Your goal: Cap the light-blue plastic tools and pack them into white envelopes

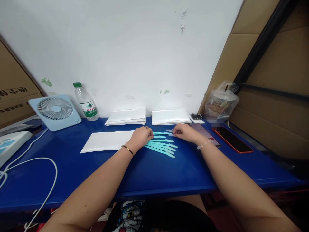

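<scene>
Several slim teal eyebrow razors (pixel 160 147) lie fanned out on the blue table, their tips pointing right. My left hand (pixel 141 138) is closed over their handle ends, its thumb and fingers on the upper ones. At the tip of the topmost razor, my right hand (pixel 183 132) pinches a small clear piece that looks like a blade cap (pixel 171 133); its fingers partly hide it. Beneath and left of my left hand lies a flat white padded envelope (pixel 103 141).
Two stacks of white envelopes (pixel 126 116) (pixel 170 116) stand by the wall. A blue fan (pixel 56 111) and water bottle (pixel 87 104) are left. Right are two phones (pixel 233 140) (pixel 214 138), a black object (pixel 196 116) and a bagged drink cup (pixel 219 103). A white cable (pixel 54 170) loops at left.
</scene>
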A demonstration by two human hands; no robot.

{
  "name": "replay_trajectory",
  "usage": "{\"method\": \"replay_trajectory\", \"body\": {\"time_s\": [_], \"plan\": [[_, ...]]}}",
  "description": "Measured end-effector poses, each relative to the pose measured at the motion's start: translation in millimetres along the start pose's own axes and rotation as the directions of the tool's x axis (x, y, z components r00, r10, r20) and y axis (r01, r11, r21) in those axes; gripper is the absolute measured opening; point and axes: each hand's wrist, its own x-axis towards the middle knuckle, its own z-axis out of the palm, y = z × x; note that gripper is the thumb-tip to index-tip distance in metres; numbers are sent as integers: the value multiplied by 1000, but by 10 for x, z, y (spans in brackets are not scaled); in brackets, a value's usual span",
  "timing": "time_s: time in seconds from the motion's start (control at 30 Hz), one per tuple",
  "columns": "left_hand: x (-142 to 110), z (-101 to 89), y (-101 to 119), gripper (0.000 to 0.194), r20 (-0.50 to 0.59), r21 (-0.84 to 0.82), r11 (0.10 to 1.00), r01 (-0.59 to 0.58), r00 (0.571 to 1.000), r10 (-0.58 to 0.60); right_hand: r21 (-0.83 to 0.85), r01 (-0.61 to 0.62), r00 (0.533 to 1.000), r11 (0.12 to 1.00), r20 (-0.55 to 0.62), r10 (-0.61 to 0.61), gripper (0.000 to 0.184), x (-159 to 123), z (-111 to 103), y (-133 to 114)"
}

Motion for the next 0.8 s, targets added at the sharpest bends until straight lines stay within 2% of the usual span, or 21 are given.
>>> {"method": "replay_trajectory", "body": {"time_s": [0.2, 0.4, 0.6, 0.67, 0.73, 0.8], "plan": [[-2, -6, 28, 18, 5, 7, 1000, 23, 1000, -23, 180, -62, 995, 982, 84, 47, 11, -19, 28, -71], [5, 22, 33, 19, 3, -6, 1000, 5, 1000, -5, 182, -52, 998, 982, 46, 45, 11, 0, 77, -131], [28, 52, 61, 14, 37, -121, 991, -51, 998, 56, 201, -110, 994, 973, 46, 103, 13, 45, 141, -282], [31, 53, 63, 14, 39, -131, 990, -46, 998, 51, 224, -96, 995, 970, 38, 89, 12, 56, 140, -290], [33, 46, 50, 18, -3, -130, 990, -45, 999, 45, 248, -67, 998, 966, -2, 70, 13, 56, 111, -233], [35, 35, 24, 26, -75, -104, 994, -45, 997, 38, 221, -65, 990, 973, -108, 91, 16, 46, 65, -118]]}}
